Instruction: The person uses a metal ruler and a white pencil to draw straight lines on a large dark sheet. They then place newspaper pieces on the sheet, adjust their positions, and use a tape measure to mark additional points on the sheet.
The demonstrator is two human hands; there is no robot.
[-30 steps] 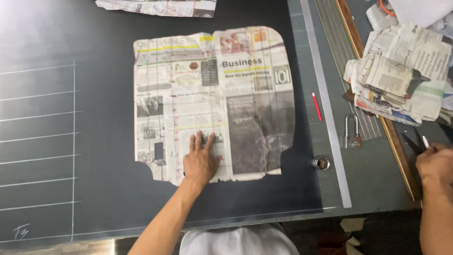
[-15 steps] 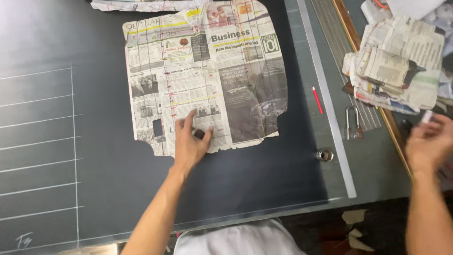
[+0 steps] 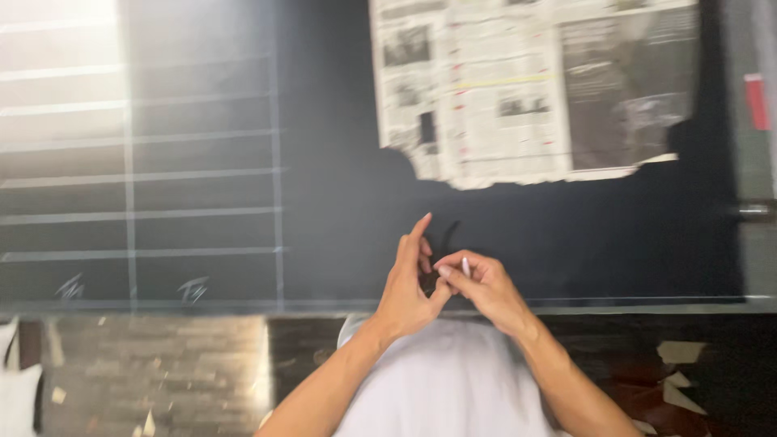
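Place: at the near edge of the desk [image 3: 243, 275], my hands meet.
Left hand [image 3: 409, 283]: fingers loosely open, touching the right.
Right hand [image 3: 486, 287]: pinching a small white pen [image 3: 465, 265].
Newspaper [image 3: 526, 89]: far edge, well apart.
Risk: I think a loose pinch could drop the pen.

- A large, flat sheet of printed newspaper [image 3: 526, 89] with ragged cut edges lies on the far right part of the dark table. It is off-white with grey photographs, black columns of print, thin yellow bars and small red marks, and its right portion holds a big dark grey picture. The view is blurred.
- A small red rectangular label or marker [image 3: 757, 101] sits at the far right edge, on a grey strip just beside the newspaper.
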